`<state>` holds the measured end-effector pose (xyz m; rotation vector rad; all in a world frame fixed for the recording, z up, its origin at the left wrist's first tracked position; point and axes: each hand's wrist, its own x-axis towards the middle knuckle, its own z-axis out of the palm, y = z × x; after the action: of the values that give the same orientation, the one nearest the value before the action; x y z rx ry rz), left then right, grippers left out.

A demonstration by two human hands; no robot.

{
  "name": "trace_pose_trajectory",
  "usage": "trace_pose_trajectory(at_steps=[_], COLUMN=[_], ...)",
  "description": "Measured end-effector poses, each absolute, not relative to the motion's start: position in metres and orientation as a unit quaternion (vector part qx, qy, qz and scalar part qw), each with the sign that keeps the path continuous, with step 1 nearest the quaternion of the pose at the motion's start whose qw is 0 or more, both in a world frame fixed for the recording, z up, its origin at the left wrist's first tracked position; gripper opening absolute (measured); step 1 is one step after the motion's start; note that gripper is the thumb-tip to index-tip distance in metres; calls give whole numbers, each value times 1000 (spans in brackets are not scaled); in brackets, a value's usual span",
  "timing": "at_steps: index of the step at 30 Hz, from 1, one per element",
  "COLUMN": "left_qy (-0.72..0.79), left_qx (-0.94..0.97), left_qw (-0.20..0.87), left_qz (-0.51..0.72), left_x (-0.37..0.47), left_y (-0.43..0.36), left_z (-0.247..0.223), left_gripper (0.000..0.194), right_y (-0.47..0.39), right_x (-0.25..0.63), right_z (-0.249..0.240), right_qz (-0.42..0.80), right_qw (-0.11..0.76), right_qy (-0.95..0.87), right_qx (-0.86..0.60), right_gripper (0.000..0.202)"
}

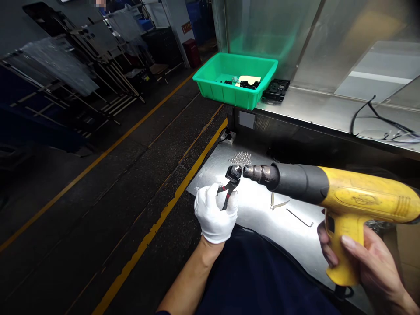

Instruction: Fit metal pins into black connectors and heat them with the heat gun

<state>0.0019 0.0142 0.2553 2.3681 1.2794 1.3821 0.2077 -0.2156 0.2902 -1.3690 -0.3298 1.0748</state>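
Note:
My left hand [215, 214], in a white glove, is closed around the handles of black-and-red pliers [231, 187]. At the far end of the pliers sits a small black part [233, 173] with a shiny metal piece on top. My bare right hand [370, 258] grips a yellow heat gun [367, 192] by its handle. Its dark metal nozzle [260, 173] points left, very close to the black part. Under the gun, a hex key [299, 217] and a thin V-shaped metal tool [278, 204] lie on the metal tabletop [256, 205].
Small shiny metal pieces [241, 158] are spread behind the black part. A green bin [226, 94] with dark parts inside stands on the raised metal shelf [311, 107], beside a black part [277, 89] and eyeglasses [377, 127]. A power socket [229, 137] sits at the table's back corner.

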Motion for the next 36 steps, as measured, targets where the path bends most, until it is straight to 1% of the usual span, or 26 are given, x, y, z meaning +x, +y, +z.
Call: trace_pose_trajectory(at_steps=[9, 21, 24, 26, 28, 30, 33, 36], left_qy=[422, 429, 430, 441, 460, 474, 474, 481], left_qx=[779, 776, 774, 766, 748, 731, 707, 682], left_qw=[65, 76, 83, 105, 160, 219, 315, 383], left_qz=[459, 456, 457, 457, 451, 440, 419, 396], left_x=[2, -3, -4, -5, -6, -10, -22, -40], left_y=[13, 14, 15, 15, 16, 17, 18, 18], left_z=[256, 255, 254, 253, 252, 251, 248, 246], left_gripper=[33, 32, 33, 33, 31, 26, 24, 27], right_y=[-216, -214, -215, -216, -212, -202, -170, -123], right_x=[207, 202, 200, 202, 207, 213, 218, 207], right_z=[291, 293, 294, 291, 282, 262, 214, 156], right_qz=[466, 470, 469, 468, 463, 455, 467, 499], right_qw=[631, 619, 618, 622, 626, 621, 582, 533], right_qy=[-135, -145, -144, -147, -155, -167, -170, -156], right_qx=[-606, -612, -614, -611, -608, -616, -644, -666], right_gripper=[36, 34, 33, 32, 34, 39, 45, 38])
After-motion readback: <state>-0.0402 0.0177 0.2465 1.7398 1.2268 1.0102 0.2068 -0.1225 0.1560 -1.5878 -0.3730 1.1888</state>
